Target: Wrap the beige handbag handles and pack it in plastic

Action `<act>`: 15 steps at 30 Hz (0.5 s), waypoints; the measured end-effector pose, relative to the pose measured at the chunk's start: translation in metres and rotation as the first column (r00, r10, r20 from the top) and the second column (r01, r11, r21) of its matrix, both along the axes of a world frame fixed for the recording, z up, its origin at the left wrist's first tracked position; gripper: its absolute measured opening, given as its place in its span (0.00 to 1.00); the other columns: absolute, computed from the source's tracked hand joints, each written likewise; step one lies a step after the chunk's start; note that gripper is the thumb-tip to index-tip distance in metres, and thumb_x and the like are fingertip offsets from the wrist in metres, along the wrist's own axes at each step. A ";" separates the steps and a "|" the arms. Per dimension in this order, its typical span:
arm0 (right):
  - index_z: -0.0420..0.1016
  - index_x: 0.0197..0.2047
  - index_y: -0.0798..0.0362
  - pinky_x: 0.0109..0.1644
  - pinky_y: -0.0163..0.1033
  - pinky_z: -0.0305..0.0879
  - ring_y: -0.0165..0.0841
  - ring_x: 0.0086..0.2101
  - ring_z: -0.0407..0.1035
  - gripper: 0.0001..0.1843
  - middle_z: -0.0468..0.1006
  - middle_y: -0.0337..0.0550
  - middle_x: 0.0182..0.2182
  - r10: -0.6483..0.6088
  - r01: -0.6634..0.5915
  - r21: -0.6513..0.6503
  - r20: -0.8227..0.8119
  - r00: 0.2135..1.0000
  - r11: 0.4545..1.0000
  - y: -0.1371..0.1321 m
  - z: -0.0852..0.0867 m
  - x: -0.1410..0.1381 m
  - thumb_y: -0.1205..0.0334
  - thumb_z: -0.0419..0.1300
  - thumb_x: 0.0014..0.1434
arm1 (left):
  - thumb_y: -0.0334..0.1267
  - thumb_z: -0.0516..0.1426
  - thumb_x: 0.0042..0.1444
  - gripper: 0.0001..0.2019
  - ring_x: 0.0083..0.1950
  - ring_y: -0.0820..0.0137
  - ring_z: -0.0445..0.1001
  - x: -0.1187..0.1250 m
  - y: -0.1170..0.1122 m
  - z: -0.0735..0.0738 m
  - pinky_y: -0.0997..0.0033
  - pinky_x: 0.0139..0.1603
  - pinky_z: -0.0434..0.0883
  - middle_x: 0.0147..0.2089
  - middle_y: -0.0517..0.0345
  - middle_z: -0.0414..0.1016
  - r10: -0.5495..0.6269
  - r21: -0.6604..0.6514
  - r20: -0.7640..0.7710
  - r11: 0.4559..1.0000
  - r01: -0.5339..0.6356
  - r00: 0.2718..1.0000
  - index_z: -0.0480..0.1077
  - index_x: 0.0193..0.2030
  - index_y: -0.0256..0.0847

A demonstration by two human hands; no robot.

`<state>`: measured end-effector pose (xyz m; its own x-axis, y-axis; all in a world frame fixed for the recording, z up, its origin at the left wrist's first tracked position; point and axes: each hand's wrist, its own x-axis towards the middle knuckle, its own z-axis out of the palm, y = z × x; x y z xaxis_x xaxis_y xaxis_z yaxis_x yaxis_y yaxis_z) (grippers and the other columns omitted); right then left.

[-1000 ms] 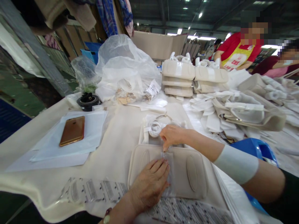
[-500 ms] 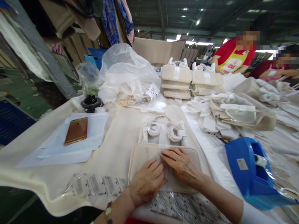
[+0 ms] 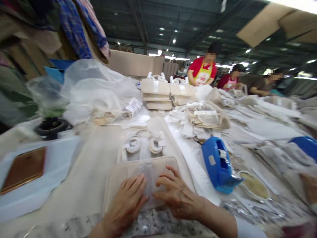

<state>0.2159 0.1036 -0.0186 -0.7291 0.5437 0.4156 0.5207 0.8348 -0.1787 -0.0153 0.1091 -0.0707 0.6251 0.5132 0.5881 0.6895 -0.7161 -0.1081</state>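
Note:
A beige bag (image 3: pixel 116 175) lies flat in front of me, its flap toward me. Down its middle runs a strip of translucent white wrapping (image 3: pixel 146 165). Two wrapped coils of strap (image 3: pixel 133 144) rest at its far end. My left hand (image 3: pixel 130 196) lies flat on the flap, left of the strip, fingers together and stretched out. On the right side of the flap is my right hand (image 3: pixel 177 195), its fingers apart and slightly bent, nothing visible in them. Printed clear plastic (image 3: pixel 158 221) shows below the bag.
To the right stands a blue tape dispenser (image 3: pixel 215 165). Stacked beige bags (image 3: pixel 156 96) are at the back. A phone (image 3: pixel 24 168) lies on pale sheets at the left, near crumpled plastic (image 3: pixel 91 86). Co-workers (image 3: pixel 203 71) work beyond; another person's hand (image 3: pixel 309 186) shows at the right edge.
The view has swung to the right, bringing in more of the table and another co-worker. My hands have moved apart on the flap, and the right fingers have spread.

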 end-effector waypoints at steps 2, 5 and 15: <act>0.71 0.45 0.47 0.61 0.53 0.50 0.37 0.46 0.64 0.13 0.72 0.43 0.40 -0.244 0.260 0.062 -0.199 0.949 0.964 -0.010 0.014 0.032 0.68 0.54 0.56 | 0.39 0.47 0.65 0.15 0.48 0.65 0.71 -0.002 0.005 -0.002 0.67 0.47 0.66 0.50 0.50 0.74 -0.021 0.069 0.008 0.997 0.020 1.000 0.68 0.51 0.36; 0.73 0.38 0.49 0.55 0.51 0.56 0.41 0.46 0.64 0.09 0.72 0.47 0.40 -0.701 0.758 -0.104 -0.477 0.531 0.644 -0.022 0.026 0.098 0.57 0.54 0.58 | 0.40 0.47 0.64 0.14 0.46 0.66 0.72 -0.005 0.014 -0.004 0.70 0.46 0.66 0.47 0.52 0.75 -0.087 0.151 0.009 0.985 0.085 0.996 0.70 0.49 0.38; 0.74 0.21 0.51 0.28 0.41 0.66 0.39 0.26 0.70 0.14 0.78 0.45 0.23 -0.928 0.622 -0.712 -0.368 0.064 0.325 -0.016 0.012 0.172 0.51 0.57 0.49 | 0.40 0.49 0.62 0.13 0.44 0.67 0.73 -0.010 0.019 -0.005 0.70 0.42 0.69 0.45 0.50 0.77 -0.140 0.234 -0.046 0.961 0.147 0.989 0.71 0.46 0.37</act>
